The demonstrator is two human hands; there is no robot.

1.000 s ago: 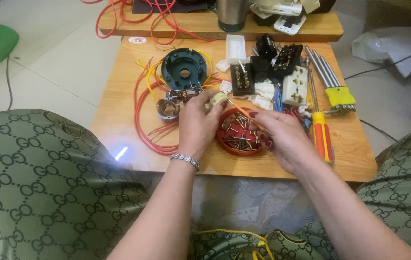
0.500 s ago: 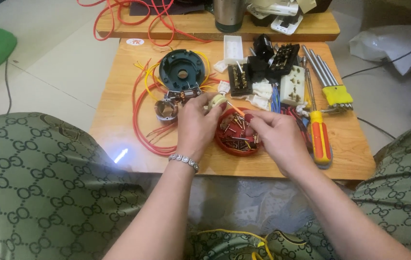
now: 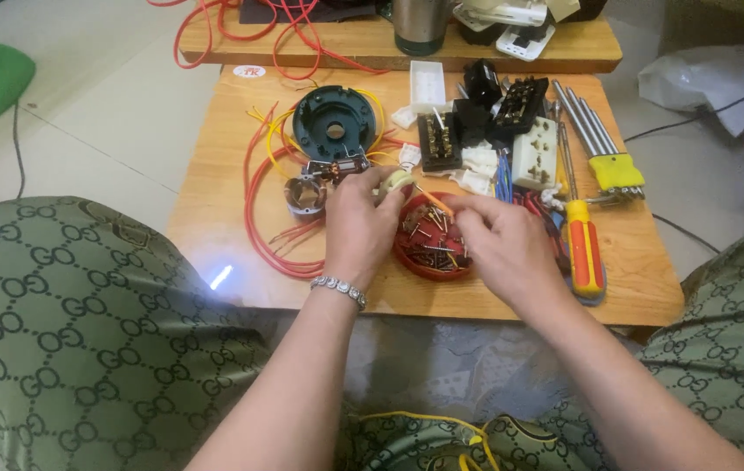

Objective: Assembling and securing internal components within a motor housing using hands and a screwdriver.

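Two hands meet over the red dish point(image 3: 424, 253); left hand point(image 3: 359, 231) pinching a small part point(image 3: 396, 181).

Bright, even daylight; soft shadows; sharp centre, edges perhaps slightly stretched.

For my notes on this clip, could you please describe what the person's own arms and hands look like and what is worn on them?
Both forearms are bare, with no sleeves or gloves in view. The left hand has a silver-coloured linked bracelet at its wrist. The right hand wears nothing visible, with no watch or ring to be seen.
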